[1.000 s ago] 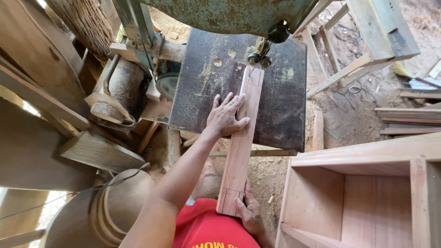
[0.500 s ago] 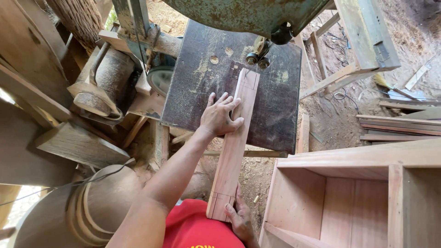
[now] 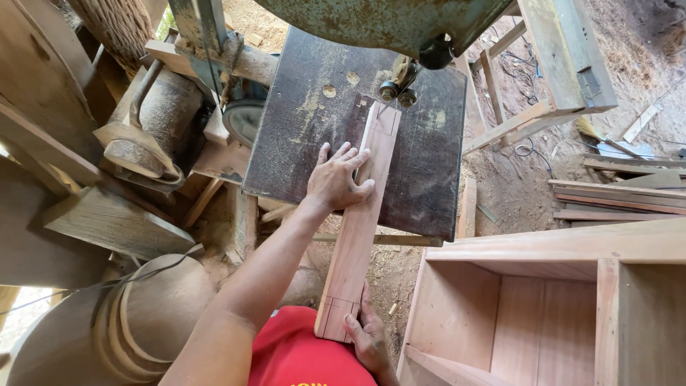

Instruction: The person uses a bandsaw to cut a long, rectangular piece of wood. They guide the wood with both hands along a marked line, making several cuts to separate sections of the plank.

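Left hand [image 3: 337, 182] lies flat, fingers spread, on a long wooden board [image 3: 359, 221] resting on the bandsaw table [image 3: 300, 136]; right hand [image 3: 370, 336] cups the board's near end.

Single head-worn view, looking steeply down from above the dark saw table [image 3: 314, 143], fairly close. Facing forward over it: machine housing [image 3: 371, 21] beyond, open wooden cabinet [image 3: 543, 250] right of the table.
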